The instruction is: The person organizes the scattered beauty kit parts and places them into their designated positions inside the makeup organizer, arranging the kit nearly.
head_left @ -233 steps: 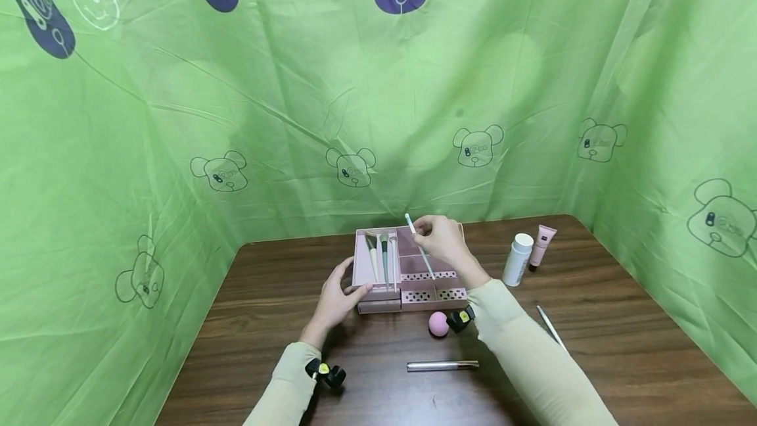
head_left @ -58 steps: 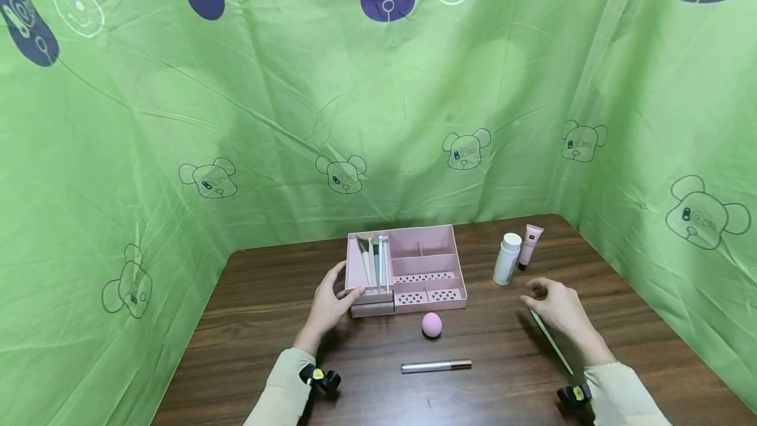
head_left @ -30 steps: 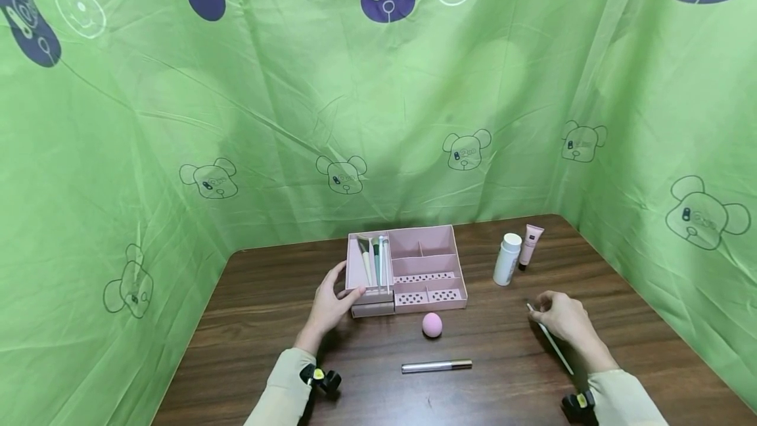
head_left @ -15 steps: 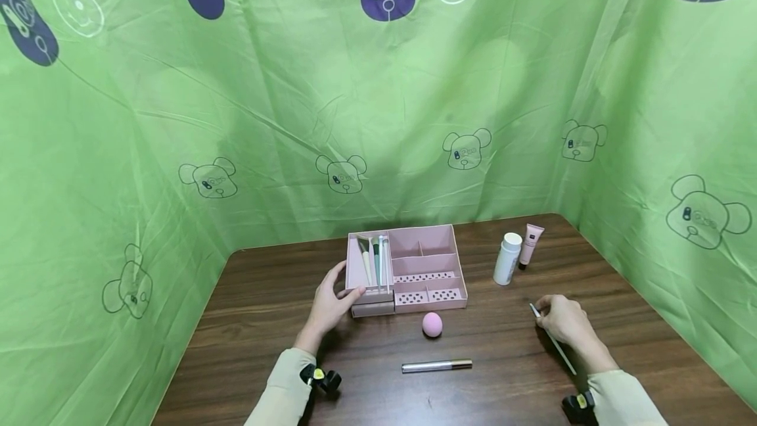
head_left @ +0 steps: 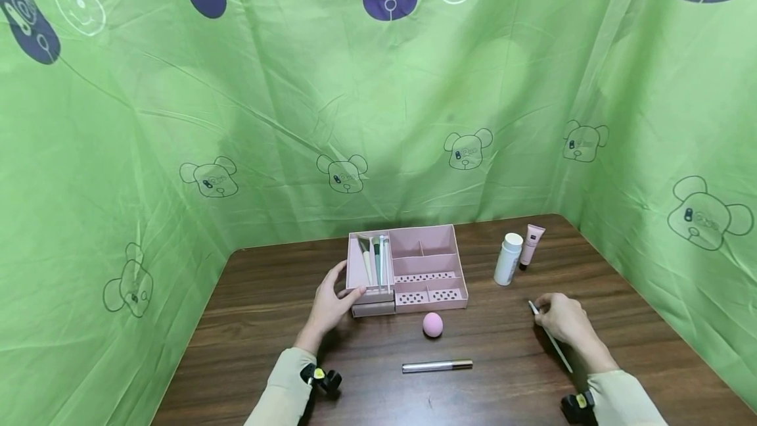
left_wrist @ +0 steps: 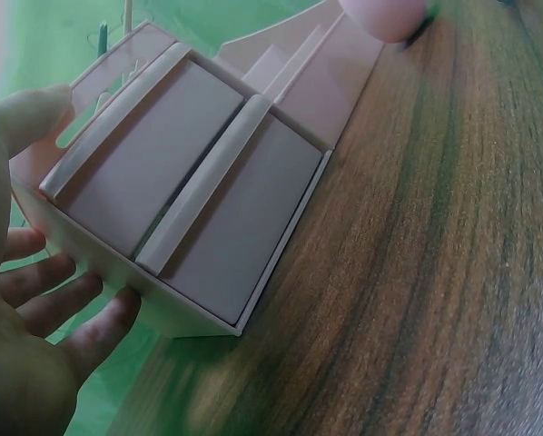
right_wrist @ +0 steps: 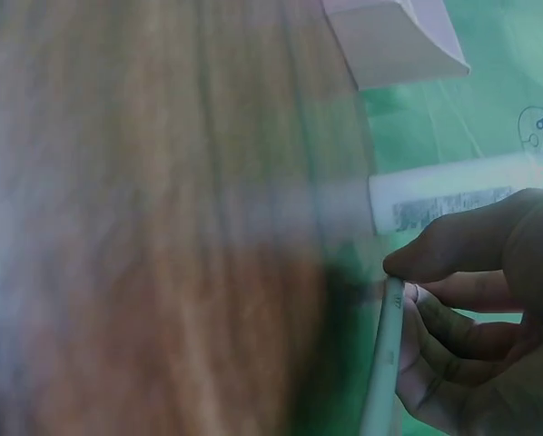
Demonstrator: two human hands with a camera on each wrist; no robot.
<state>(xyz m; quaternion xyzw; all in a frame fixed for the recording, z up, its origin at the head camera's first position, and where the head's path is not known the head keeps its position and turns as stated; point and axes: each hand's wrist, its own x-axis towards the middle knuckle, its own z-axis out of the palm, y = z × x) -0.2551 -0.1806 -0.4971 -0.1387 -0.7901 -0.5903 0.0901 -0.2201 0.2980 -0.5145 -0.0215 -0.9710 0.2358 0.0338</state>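
Observation:
In the right wrist view my right hand (right_wrist: 489, 300) pinches a slim makeup brush (right_wrist: 385, 363) by its pale green handle, thumb and fingers close to one end. The head view has this hand (head_left: 562, 319) low at the right of the table, the brush (head_left: 558, 350) slanting down towards me. My left hand (head_left: 330, 301) holds the front left corner of a pink organizer (head_left: 427, 250). Its thumb (left_wrist: 35, 118) lies at the top rim while the fingers touch the side wall. Several makeup brushes (head_left: 376, 261) lie in the organizer's left tray.
A pink sponge (head_left: 433, 325) sits just in front of the organizer, with a silver pen-like tube (head_left: 437, 366) nearer me. Behind my right hand stand a white bottle (head_left: 508, 260) and a pink squeeze tube (head_left: 531, 246). Green cloth (head_left: 284, 104) surrounds the wooden table (head_left: 266, 294).
Earlier my right hand held a thin white stick over the organizer. Since then it has moved right and taken hold of the brush on the table. My left hand stays at the organizer.

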